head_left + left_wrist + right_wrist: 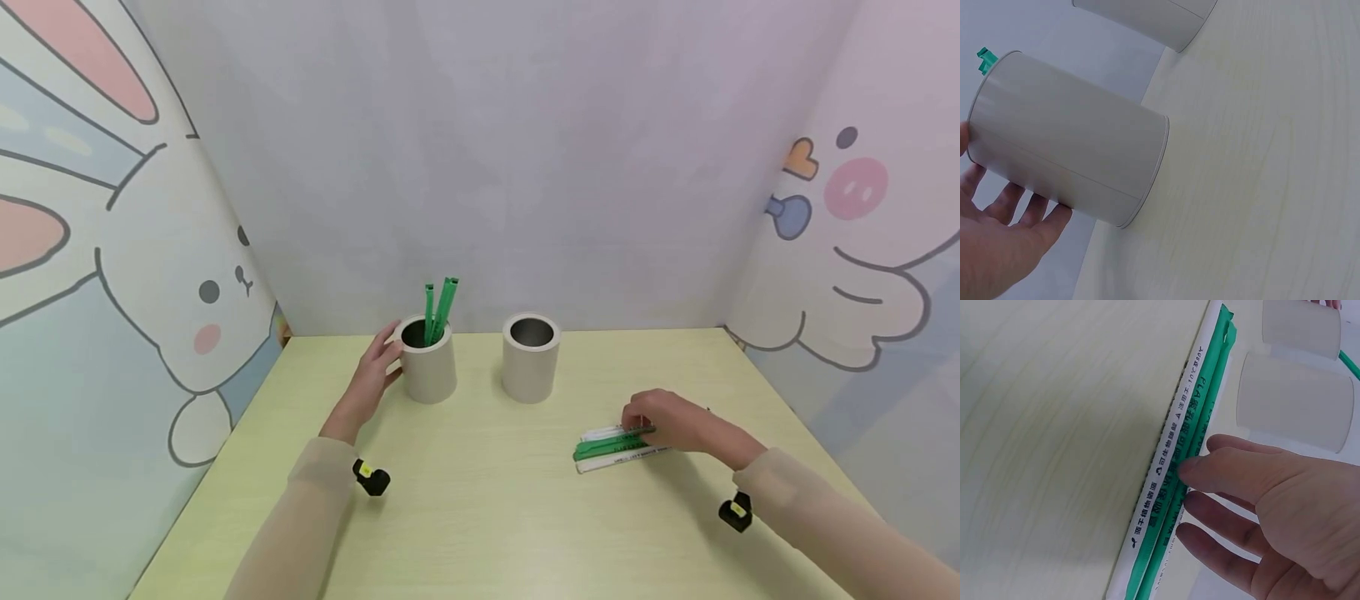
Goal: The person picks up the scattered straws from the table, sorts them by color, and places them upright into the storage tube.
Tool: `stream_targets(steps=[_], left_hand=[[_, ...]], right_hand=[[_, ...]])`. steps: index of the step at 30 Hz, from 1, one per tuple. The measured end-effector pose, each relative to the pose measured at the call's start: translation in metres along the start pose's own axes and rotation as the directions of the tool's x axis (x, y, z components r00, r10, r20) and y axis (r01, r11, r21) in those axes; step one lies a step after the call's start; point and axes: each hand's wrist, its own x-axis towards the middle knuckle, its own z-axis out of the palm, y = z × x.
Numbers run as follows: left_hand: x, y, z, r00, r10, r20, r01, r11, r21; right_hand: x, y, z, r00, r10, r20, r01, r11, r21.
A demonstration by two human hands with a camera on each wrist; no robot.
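Observation:
In the head view, my left hand [369,379] grips the side of a pale grey cup [431,375] holding green-wrapped straws [446,307]. The left wrist view shows its bent fingers [1046,225] against the cup wall; the thumb is mostly cut off near the rim. At the table's right, my right hand [663,421] is over a small row of paper-wrapped straws. Its thumb and fingers pinch at a green-wrapped straw [1200,419], close to a second green one. A white-wrapped straw [1163,459] with dark print lies alongside.
A second pale grey cup [529,367] with a dark interior stands upright to the right of the first. Both are on a light wooden table [480,517]. A plain grey wall [495,167] rises behind, with cartoon-printed panels [150,292] at the sides.

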Motion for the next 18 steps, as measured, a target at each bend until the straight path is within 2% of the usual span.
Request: stream_targets(steps=[6,10,18], left_hand=[[-0.0006,0.0012,0.0004,1.000,-0.003,-0.004,0.003,1.000,0.001],[-0.0014,0.0023,0.0011,1.000,-0.005,0.000,0.005,1.000,-0.006],[-0.0010,0.0016,0.0010,1.000,-0.005,-0.005,0.005,1.000,0.000]], right_hand=[[-0.0023,0.0002,0.0059,1.000,-0.018,-0.008,0.018,1.000,-0.005],[-0.0029,0.0018,0.0086,1.000,-0.003,0.001,0.003,1.000,-0.002],[-0.0025,0.0039,0.0030,1.000,-0.026,-0.017,0.026,1.000,-0.014]])
